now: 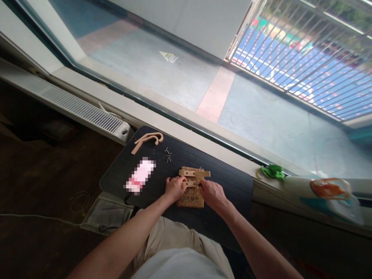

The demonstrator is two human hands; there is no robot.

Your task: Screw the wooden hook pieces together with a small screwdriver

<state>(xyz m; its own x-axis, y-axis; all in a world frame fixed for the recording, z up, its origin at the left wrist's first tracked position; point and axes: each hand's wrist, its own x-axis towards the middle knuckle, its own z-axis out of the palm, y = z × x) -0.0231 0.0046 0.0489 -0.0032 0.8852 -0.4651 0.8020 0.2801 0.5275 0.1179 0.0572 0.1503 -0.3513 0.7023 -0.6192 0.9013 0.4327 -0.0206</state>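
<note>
On a small black table (226, 182) lies a cork-like brown board (192, 198) with two thin wooden strips (194, 173) across its top. My left hand (174, 188) is curled at the board's left edge, fingers pinched on the end of the nearer strip. My right hand (212, 193) rests on the board's right side, its fingers closed on the same strip. Both forearms reach in from below.
Curved wooden pieces (147, 140) lie at the table's far left corner, a few small nails (168, 154) beside them, and a blurred pink item (140, 176) to the left. A window sill (305, 193) at right carries a green object (272, 171) and a plastic bag (328, 193).
</note>
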